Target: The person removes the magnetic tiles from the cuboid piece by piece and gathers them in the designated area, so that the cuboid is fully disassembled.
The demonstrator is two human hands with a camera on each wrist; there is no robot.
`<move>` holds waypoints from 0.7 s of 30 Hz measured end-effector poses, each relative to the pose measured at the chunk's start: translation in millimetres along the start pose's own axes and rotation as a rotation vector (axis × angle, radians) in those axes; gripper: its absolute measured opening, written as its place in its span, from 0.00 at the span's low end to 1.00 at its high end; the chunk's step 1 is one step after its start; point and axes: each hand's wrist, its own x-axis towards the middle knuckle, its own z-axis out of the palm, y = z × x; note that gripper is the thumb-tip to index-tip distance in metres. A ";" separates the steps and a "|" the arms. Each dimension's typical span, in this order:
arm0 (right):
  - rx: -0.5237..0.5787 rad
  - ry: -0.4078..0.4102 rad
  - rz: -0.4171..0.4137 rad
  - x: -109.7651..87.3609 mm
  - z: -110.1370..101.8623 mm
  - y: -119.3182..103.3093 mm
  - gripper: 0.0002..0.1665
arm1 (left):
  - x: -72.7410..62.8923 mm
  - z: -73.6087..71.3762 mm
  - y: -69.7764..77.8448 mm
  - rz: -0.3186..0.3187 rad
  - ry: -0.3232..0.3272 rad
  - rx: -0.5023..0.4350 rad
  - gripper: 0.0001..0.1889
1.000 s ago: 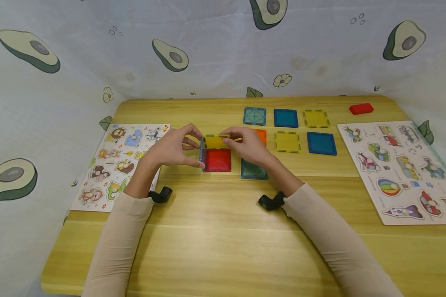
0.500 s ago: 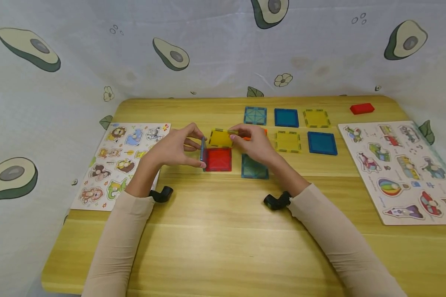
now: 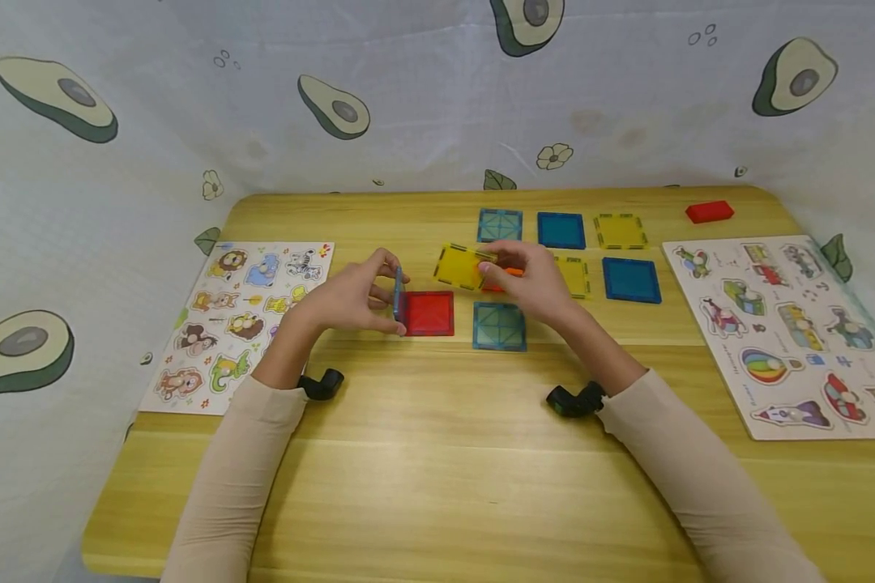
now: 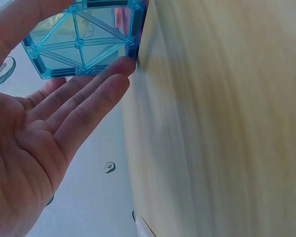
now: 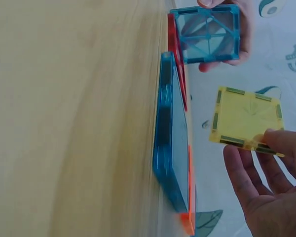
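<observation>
In the head view my left hand (image 3: 350, 298) pinches a light blue magnetic tile (image 3: 399, 295) by its edges, thumb near and fingers far. That tile stands upright along the left edge of a flat red magnetic tile (image 3: 431, 313); the left wrist view shows its crossed ribs. My right hand (image 3: 535, 279) holds a yellow magnetic tile (image 3: 458, 267) by one edge, raised and tilted, behind and right of the red one. Thumb and fingers pinch this yellow tile (image 5: 246, 118) in the right wrist view. An orange tile (image 3: 512, 274) lies partly hidden under my right hand.
A teal tile (image 3: 499, 327) lies right of the red one. Several blue and yellow tiles lie behind, including a blue tile (image 3: 631, 281). Picture puzzle boards flank them, an animal board (image 3: 219, 324) and a vehicle board (image 3: 795, 340). A red block (image 3: 710, 212) sits back right.
The yellow tile has come away from the red tile's far edge, moving right and up in my right hand. My left hand still holds the light blue tile upright in the same place.
</observation>
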 end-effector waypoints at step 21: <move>-0.109 0.095 -0.018 -62.5 -76.2 20.3 0.17 | -1.7 1.4 4.1 -0.081 -0.050 0.038 0.40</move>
